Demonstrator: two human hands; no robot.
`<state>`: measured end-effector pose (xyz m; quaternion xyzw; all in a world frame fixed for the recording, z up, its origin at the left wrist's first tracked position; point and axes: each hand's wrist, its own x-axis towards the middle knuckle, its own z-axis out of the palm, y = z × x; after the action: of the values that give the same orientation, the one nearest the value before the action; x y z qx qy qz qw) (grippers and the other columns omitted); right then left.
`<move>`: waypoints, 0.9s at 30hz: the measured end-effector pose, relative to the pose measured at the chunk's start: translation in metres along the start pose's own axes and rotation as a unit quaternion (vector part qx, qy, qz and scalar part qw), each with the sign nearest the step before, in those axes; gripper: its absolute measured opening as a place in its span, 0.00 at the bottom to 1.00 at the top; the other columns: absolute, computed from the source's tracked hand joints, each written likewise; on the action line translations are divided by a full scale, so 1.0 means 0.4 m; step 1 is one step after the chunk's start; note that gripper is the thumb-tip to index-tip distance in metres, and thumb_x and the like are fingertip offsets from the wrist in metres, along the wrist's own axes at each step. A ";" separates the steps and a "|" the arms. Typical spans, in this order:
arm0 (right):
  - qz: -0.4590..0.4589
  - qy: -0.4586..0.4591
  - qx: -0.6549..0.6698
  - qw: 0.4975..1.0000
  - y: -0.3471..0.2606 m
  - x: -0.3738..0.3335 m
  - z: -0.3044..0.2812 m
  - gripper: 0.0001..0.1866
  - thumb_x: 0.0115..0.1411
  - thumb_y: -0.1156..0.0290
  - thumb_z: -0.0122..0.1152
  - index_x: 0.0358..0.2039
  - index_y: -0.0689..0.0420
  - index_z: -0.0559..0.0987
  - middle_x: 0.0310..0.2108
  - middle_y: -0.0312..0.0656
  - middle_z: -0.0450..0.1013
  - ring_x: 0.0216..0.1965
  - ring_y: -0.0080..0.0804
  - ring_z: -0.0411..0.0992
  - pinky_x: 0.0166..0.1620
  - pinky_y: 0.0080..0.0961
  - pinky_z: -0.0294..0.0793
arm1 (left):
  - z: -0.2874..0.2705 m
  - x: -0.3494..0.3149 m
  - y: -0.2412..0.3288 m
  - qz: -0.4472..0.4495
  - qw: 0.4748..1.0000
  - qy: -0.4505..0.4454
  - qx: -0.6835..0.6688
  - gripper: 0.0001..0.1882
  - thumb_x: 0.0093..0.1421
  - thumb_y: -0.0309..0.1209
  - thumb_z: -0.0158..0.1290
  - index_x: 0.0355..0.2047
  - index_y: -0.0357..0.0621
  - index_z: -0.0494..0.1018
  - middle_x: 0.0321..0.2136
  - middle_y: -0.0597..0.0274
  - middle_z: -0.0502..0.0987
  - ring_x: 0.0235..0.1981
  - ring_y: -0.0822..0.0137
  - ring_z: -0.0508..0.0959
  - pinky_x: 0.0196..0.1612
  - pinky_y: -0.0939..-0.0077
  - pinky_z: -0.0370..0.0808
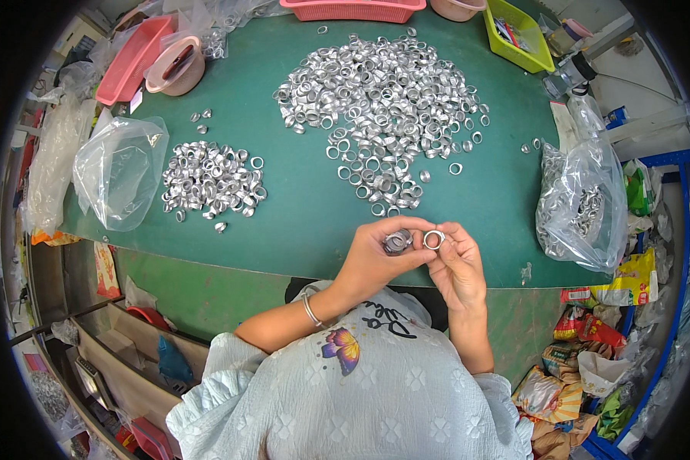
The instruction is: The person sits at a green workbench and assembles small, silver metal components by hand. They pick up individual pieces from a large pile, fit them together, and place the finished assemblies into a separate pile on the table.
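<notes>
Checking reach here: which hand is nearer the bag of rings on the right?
Right. The right hand is left of the bag; the left hand is farther left.

green floor (199, 285), blue rack (673, 158), pale wall (629, 93)

Bare tabletop (506, 203) right of my right hand (461, 274), up to clear bag (579, 218); big ring pile (387, 88) blocks ahead; open lane between it and small ring pile (211, 178).
</notes>
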<state>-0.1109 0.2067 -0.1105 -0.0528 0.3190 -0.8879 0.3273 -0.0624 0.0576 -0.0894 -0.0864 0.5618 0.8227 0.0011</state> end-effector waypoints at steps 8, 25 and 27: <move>-0.007 0.019 -0.021 1.000 0.007 -0.003 0.006 0.10 0.57 0.77 0.56 0.41 0.62 0.71 0.38 0.44 0.72 0.41 0.30 0.71 0.46 0.27 0.72 | -0.002 -0.003 0.011 0.035 0.997 0.008 0.069 0.13 0.49 0.21 0.60 0.36 0.37 0.75 0.24 0.72 0.69 0.25 0.85 0.65 0.25 0.91 0.62; -0.219 0.043 -0.792 0.568 0.003 0.213 -0.131 0.13 0.51 0.84 0.53 0.37 0.61 0.77 0.36 0.41 0.71 0.38 0.36 0.69 0.42 0.28 0.68 | -0.076 0.019 -0.063 -0.252 0.887 -0.084 -0.378 0.11 0.58 0.33 0.45 0.35 0.38 0.69 0.24 0.54 0.70 0.17 0.75 0.64 0.09 0.87 0.53; -0.130 0.130 -0.631 0.753 -0.004 0.199 -0.129 0.10 0.53 0.83 0.52 0.37 0.61 0.76 0.36 0.41 0.72 0.37 0.30 0.69 0.40 0.25 0.68 | -0.072 0.020 -0.064 -0.254 0.899 -0.055 -0.352 0.11 0.59 0.33 0.46 0.35 0.38 0.71 0.25 0.57 0.70 0.19 0.75 0.65 0.10 0.87 0.54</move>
<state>-0.1896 0.1862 -0.1594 -0.1724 0.8366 -0.5169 0.0565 -0.0638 0.0398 -0.1245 -0.1755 0.1939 0.9421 0.2099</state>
